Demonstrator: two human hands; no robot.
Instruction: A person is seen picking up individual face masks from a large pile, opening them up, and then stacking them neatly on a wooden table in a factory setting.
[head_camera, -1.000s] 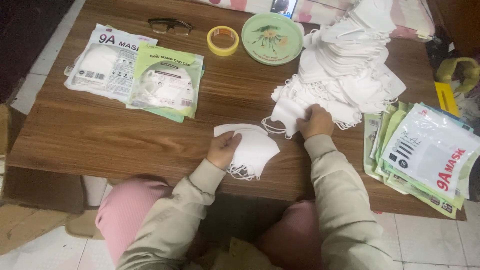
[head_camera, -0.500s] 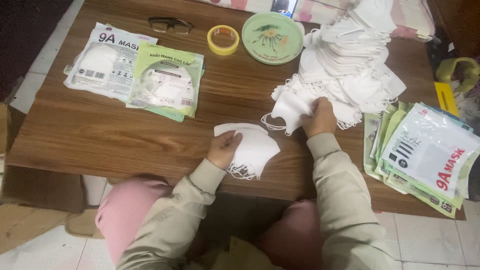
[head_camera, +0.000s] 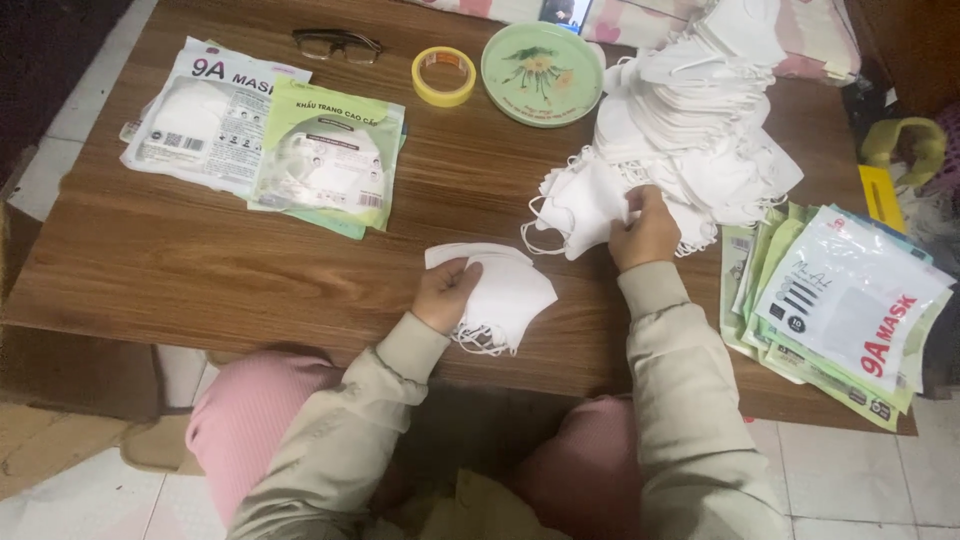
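Observation:
My left hand (head_camera: 446, 293) rests on a small stack of folded white face masks (head_camera: 505, 290) near the front edge of the brown wooden table (head_camera: 200, 280). My right hand (head_camera: 645, 230) grips one white mask (head_camera: 585, 205) at the lower left edge of a big heap of loose white masks (head_camera: 700, 130). Ear loops dangle from the mask under that hand.
Filled mask packets (head_camera: 270, 140) lie at the left. A pile of flat bags (head_camera: 840, 310) sits at the right edge. A yellow tape roll (head_camera: 444, 76), a green round plate (head_camera: 543, 59) and eyeglasses (head_camera: 338, 43) lie at the back. Pink-clad knees show below.
My right hand has shifted slightly up and right along the heap's edge, onto the mask there. My left hand stays on the small stack.

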